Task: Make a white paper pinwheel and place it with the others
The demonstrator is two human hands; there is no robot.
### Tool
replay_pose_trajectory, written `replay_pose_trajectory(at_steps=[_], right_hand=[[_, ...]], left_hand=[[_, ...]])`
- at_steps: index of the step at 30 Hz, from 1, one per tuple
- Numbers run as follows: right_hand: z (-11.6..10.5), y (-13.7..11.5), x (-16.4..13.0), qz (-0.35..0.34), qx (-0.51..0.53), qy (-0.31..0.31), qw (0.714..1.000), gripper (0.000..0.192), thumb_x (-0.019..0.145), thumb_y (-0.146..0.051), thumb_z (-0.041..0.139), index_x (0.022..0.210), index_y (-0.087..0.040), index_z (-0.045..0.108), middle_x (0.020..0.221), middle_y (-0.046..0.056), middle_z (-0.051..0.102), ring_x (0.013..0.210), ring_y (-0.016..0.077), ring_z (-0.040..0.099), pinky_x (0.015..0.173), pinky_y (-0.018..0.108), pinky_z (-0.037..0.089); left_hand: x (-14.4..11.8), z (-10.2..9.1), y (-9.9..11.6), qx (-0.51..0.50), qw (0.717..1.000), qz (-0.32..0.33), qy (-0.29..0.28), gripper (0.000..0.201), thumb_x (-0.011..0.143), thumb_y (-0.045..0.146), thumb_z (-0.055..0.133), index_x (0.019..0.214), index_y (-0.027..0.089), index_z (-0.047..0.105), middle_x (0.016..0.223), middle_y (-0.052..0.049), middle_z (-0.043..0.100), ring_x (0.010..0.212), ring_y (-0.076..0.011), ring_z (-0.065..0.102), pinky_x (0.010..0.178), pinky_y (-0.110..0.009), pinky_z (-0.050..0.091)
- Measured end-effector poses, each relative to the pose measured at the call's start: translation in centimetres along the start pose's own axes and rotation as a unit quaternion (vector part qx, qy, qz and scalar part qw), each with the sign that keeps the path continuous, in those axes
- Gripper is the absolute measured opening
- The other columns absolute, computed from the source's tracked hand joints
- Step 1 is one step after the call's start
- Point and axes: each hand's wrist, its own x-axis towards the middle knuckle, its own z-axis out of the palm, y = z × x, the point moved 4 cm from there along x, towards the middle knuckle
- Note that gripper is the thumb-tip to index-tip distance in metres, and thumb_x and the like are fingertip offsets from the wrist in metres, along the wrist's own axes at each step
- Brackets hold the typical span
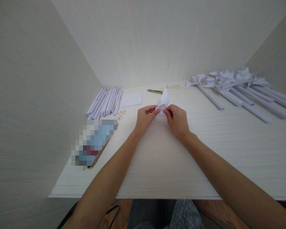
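A white paper pinwheel (164, 99) with curved, folded blades is held up between my two hands over the middle of the table. My left hand (146, 117) grips its left side, thumb and fingers closed on the paper. On the other side, my right hand (177, 119) pinches the lower right of the paper with thumb and forefinger. Whatever may lie between the fingertips is too small to make out. Just behind the pinwheel lies a pair of scissors (154, 91), partly covered by the paper.
Rolled paper tubes (106, 101) lie at the back left beside a stack of square paper (131, 99). Small tan bits (121, 113) are scattered near them. A blurred phone (97, 143) lies at left. Finished pinwheels on paper sticks (231, 82) are heaped at back right. Walls enclose the table.
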Motion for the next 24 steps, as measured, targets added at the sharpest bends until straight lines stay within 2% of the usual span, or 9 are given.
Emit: replay_pose_trajectory(at_steps=[7, 15, 24], right_hand=[[0.02, 0.06, -0.03, 0.002, -0.010, 0.002, 1.000, 0.018, 0.079, -0.022, 0.042, 0.062, -0.020, 0.046, 0.063, 0.004, 0.056, 0.059, 0.0163, 0.048, 0.058, 0.028, 0.034], [0.12, 0.18, -0.05, 0.006, -0.007, -0.001, 1.000, 0.016, 0.079, -0.021, 0.042, 0.063, -0.019, 0.047, 0.063, 0.004, 0.055, 0.060, 0.0167, 0.048, 0.058, 0.028, 0.034], [-0.01, 0.04, -0.04, 0.002, -0.009, 0.002, 1.000, 0.018, 0.079, -0.022, 0.042, 0.061, -0.019, 0.046, 0.062, 0.004, 0.055, 0.058, 0.0162, 0.048, 0.057, 0.028, 0.034]], left_hand=[[-0.04, 0.10, 0.12, -0.005, 1.000, 0.007, -0.012, 0.026, 0.062, 0.038, 0.063, 0.073, 0.015, 0.067, 0.063, 0.001, 0.063, 0.060, -0.0096, 0.055, 0.058, -0.022, 0.043], [0.08, -0.04, -0.18, -0.017, 1.000, 0.003, -0.005, 0.039, 0.067, 0.050, 0.054, 0.052, 0.015, 0.057, 0.056, 0.001, 0.056, 0.055, -0.0087, 0.051, 0.057, -0.023, 0.044], [0.09, -0.09, -0.09, -0.027, 1.000, -0.009, -0.002, 0.042, 0.068, 0.053, 0.051, 0.053, 0.015, 0.057, 0.060, -0.002, 0.060, 0.061, -0.0105, 0.056, 0.061, -0.025, 0.046]])
